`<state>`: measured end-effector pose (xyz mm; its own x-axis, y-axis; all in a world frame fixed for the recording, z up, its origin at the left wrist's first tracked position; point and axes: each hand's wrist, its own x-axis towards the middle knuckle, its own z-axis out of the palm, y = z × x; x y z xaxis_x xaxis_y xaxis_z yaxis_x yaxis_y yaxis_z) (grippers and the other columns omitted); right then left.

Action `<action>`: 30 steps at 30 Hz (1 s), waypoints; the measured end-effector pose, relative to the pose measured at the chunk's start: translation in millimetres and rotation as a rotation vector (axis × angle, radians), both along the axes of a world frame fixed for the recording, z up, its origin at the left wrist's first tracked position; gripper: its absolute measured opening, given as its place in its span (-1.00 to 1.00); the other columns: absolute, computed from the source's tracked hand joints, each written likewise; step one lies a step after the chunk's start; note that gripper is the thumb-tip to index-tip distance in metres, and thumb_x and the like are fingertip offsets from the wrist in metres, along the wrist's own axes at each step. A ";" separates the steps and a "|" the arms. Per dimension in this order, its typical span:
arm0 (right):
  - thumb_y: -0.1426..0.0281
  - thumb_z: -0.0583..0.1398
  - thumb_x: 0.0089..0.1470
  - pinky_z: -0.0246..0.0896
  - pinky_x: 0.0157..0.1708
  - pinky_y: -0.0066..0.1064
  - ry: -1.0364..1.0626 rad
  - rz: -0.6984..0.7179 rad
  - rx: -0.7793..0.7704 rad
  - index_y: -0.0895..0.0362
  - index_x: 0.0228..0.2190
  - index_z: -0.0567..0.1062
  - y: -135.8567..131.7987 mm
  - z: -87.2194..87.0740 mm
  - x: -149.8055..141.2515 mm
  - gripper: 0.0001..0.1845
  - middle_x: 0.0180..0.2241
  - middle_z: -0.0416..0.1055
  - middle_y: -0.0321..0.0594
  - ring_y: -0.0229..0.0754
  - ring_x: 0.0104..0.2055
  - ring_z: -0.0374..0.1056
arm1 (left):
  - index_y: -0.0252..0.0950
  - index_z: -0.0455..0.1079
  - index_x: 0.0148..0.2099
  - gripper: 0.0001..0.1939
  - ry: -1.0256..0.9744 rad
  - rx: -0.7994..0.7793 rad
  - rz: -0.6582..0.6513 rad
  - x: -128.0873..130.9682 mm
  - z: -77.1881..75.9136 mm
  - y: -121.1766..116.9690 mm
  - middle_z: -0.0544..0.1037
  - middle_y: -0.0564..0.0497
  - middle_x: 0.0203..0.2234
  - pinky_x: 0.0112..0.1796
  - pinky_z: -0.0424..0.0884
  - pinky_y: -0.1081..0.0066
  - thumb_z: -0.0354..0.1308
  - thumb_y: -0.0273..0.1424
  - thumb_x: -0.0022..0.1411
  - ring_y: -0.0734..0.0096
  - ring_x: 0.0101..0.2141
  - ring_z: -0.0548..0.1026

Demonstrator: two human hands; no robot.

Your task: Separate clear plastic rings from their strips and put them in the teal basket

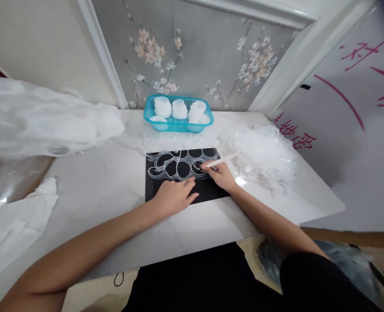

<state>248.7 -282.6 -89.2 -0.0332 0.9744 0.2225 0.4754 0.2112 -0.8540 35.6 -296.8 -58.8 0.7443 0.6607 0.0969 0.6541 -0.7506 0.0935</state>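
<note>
2 hands are positioned at 1 black mat [211, 190] on the bench [114, 182]. Right hand [223, 176]: fingers clamped on the white stick [224, 158], its tip at 1 ring of the film [161, 174]. The film lies on the far part of the mat. Left hand [174, 196]: palm down at the film's near edge, thumb and fingers apart. Far side: blue basket [179, 127] with white discs [179, 109]. Right side: translucent scraps [259, 151].
</note>
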 end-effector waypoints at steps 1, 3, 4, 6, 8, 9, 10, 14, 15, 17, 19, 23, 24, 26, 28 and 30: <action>0.22 0.18 0.09 0.32 -0.22 -0.29 0.007 0.015 -0.007 0.11 -0.38 0.55 0.9 -1.0 0.1 -0.76 -0.36 0.54 -0.21 -0.09 -0.26 0.45 | -0.25 0.36 0.03 -0.64 0.022 0.013 -0.010 4.8 0.2 -0.4 0.45 -0.04 0.06 -0.49 0.40 0.26 -0.05 -0.19 0.31 0.18 -0.37 0.58; 0.23 0.19 0.09 0.32 -0.22 -0.29 0.008 0.035 -0.012 0.11 -0.38 0.55 2.2 -2.3 0.8 -0.78 -0.37 0.54 -0.21 -0.09 -0.27 0.45 | -0.29 0.37 0.00 -0.64 0.057 0.019 -0.015 14.2 -0.5 -0.4 0.49 -0.09 0.00 -0.52 0.39 0.26 -0.02 -0.19 0.30 0.16 -0.39 0.57; 0.24 0.19 0.09 0.32 -0.21 -0.29 0.002 0.041 -0.011 0.12 -0.38 0.55 2.2 -2.9 1.2 -0.78 -0.36 0.54 -0.21 -0.10 -0.26 0.45 | -0.31 0.38 -0.03 -0.64 0.068 0.017 -0.011 18.4 -1.3 -0.2 0.50 -0.11 -0.02 -0.53 0.39 0.26 -0.02 -0.18 0.30 0.15 -0.40 0.57; 0.26 0.19 0.09 0.32 -0.20 -0.29 -0.020 0.046 -0.012 0.12 -0.37 0.55 1.4 -4.4 1.7 -0.80 -0.34 0.54 -0.21 -0.11 -0.26 0.45 | -0.33 0.38 -0.06 -0.63 0.082 0.014 -0.004 25.0 -3.8 0.1 0.50 -0.14 -0.02 -0.53 0.39 0.25 -0.02 -0.15 0.29 0.13 -0.40 0.57; 0.28 0.19 0.09 0.31 -0.18 -0.30 -0.043 0.051 -0.015 0.12 -0.37 0.55 0.7 -6.0 2.0 -0.81 -0.33 0.55 -0.22 -0.12 -0.25 0.45 | -0.33 0.38 -0.06 -0.62 0.085 0.011 0.008 28.6 -6.4 0.2 0.48 -0.15 0.01 -0.52 0.39 0.24 -0.02 -0.14 0.29 0.13 -0.40 0.56; 0.29 0.18 0.10 0.31 -0.18 -0.31 -0.049 0.055 -0.014 0.12 -0.37 0.55 0.8 -6.7 2.2 -0.82 -0.33 0.55 -0.22 -0.12 -0.25 0.45 | -0.33 0.37 -0.05 -0.61 0.085 0.008 0.013 29.4 -7.7 0.3 0.47 -0.15 0.01 -0.51 0.40 0.24 -0.02 -0.14 0.29 0.13 -0.39 0.56; 0.30 0.18 0.10 0.31 -0.18 -0.31 -0.052 0.060 -0.009 0.11 -0.37 0.55 1.0 -7.4 2.4 -0.82 -0.32 0.55 -0.23 -0.12 -0.24 0.45 | -0.33 0.36 -0.04 -0.61 0.083 0.005 0.016 29.7 -8.8 0.5 0.47 -0.15 0.02 -0.51 0.40 0.24 -0.03 -0.14 0.30 0.13 -0.38 0.56; 0.32 0.15 0.13 0.31 -0.18 -0.32 -0.087 0.063 0.042 0.10 -0.35 0.55 -0.6 -10.5 2.4 -0.82 -0.32 0.55 -0.25 -0.12 -0.24 0.46 | -0.32 0.34 0.01 -0.61 0.063 0.003 0.022 29.1 -11.2 2.6 0.46 -0.13 0.03 -0.48 0.41 0.24 -0.04 -0.16 0.31 0.11 -0.34 0.56; 0.32 0.14 0.15 0.31 -0.18 -0.33 -0.121 0.061 0.067 0.09 -0.35 0.55 -2.8 -11.6 1.7 -0.81 -0.31 0.55 -0.24 -0.12 -0.23 0.46 | -0.32 0.34 0.01 -0.60 0.059 -0.006 0.024 29.0 -11.4 3.4 0.47 -0.13 0.01 -0.47 0.41 0.23 -0.05 -0.15 0.31 0.11 -0.33 0.56; 0.37 0.09 0.19 0.29 -0.16 -0.33 -0.258 0.081 0.133 0.09 -0.31 0.55 -9.6 -14.0 -0.8 -0.78 -0.25 0.55 -0.23 -0.13 -0.20 0.44 | -0.31 0.32 0.02 -0.59 0.053 -0.047 0.032 28.6 -11.4 5.2 0.52 -0.14 -0.07 -0.43 0.41 0.22 -0.04 -0.14 0.31 0.08 -0.33 0.56; 0.41 0.04 0.21 0.27 -0.18 -0.33 -0.467 0.132 0.201 0.09 -0.23 0.54 -15.7 -15.3 -3.3 -0.74 -0.20 0.54 -0.20 -0.12 -0.20 0.41 | -0.30 0.31 0.04 -0.57 0.047 -0.099 0.049 27.9 -11.5 6.6 0.56 -0.14 -0.18 -0.40 0.41 0.22 -0.02 -0.11 0.29 0.06 -0.32 0.56; 0.40 0.09 0.16 0.21 -0.35 -0.33 -0.767 0.174 0.257 0.13 -0.13 0.50 -0.1 -3.9 7.4 -0.73 -0.30 0.51 -0.12 -0.06 -0.29 0.36 | -0.28 0.30 0.04 -0.55 0.018 -0.160 0.060 25.9 -11.8 9.3 0.58 -0.09 -0.25 -0.38 0.41 0.22 0.02 -0.09 0.24 0.05 -0.32 0.56; 0.40 0.09 0.17 0.20 -0.35 -0.33 -0.756 0.087 0.278 0.15 -0.14 0.51 11.0 3.4 15.7 -0.73 -0.34 0.50 -0.11 -0.06 -0.31 0.36 | -0.27 0.29 0.05 -0.55 0.013 -0.170 0.060 25.3 -11.5 10.3 0.58 -0.08 -0.25 -0.38 0.40 0.23 0.02 -0.09 0.24 0.06 -0.31 0.56; 0.41 0.02 0.21 0.19 -0.30 -0.31 -0.610 -0.255 0.362 0.17 -0.20 0.53 35.4 21.7 37.5 -0.71 -0.38 0.47 -0.12 -0.10 -0.35 0.35 | -0.25 0.29 0.06 -0.54 0.013 -0.195 0.071 24.3 -10.1 12.8 0.58 -0.05 -0.26 -0.39 0.39 0.26 0.02 -0.08 0.23 0.09 -0.32 0.56; 0.37 -0.04 0.26 0.19 -0.22 -0.31 -0.360 -0.594 0.497 0.17 -0.22 0.51 51.5 39.5 59.4 -0.66 -0.36 0.47 -0.15 -0.14 -0.32 0.35 | -0.22 0.32 0.01 -0.57 0.024 -0.231 0.079 23.6 -7.7 15.5 0.59 -0.02 -0.31 -0.40 0.38 0.29 0.01 -0.05 0.23 0.12 -0.34 0.56; 0.33 0.00 0.25 0.20 -0.21 -0.33 -0.241 -0.633 0.549 0.15 -0.25 0.51 50.6 48.7 72.3 -0.69 -0.32 0.49 -0.17 -0.17 -0.31 0.36 | -0.19 0.36 -0.08 -0.60 0.032 -0.252 0.081 24.1 -5.0 16.8 0.60 0.01 -0.33 -0.40 0.37 0.30 -0.02 -0.03 0.24 0.14 -0.35 0.56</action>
<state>320.9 -232.0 -40.5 0.3715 0.5824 0.7230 0.7975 0.1986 -0.5697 59.7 -280.0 -63.8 0.6882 0.7185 -0.1010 0.7166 -0.6513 0.2494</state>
